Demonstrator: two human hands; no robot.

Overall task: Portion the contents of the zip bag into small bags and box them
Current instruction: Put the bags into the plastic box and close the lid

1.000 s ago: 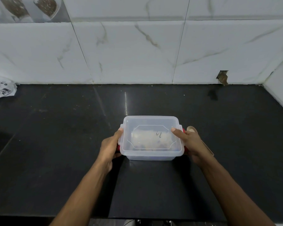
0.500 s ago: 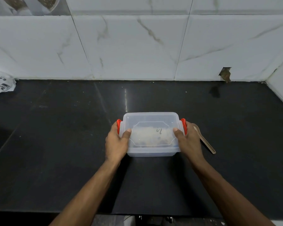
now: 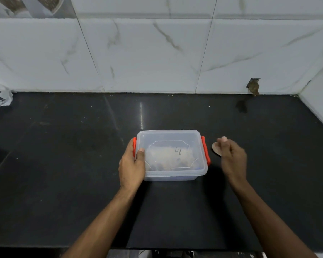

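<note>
So the black counter (image 3: 64, 164) is smooth and glossy, which is my main worry: the clear plastic box (image 3: 170, 155) sits on it near the middle, lid on, with pale bagged stuff showing faintly through, and a light box like that could skate away if it gets nudged from one side only. Right now only the left hand (image 3: 131, 167) is on it, fingers curled round the left end with the thumb pressing on the lid next to the orange clip (image 3: 134, 146). The right hand (image 3: 231, 158) is off the box, hovering just beside it, loosely curled and holding nothing as far as I can see. Can't tell whether either clip is fully snapped, so lifting it one-handed could pop the lid. Also the wooden spoon (image 3: 216, 148) lies under that right hand and could easily get flicked off.
</note>
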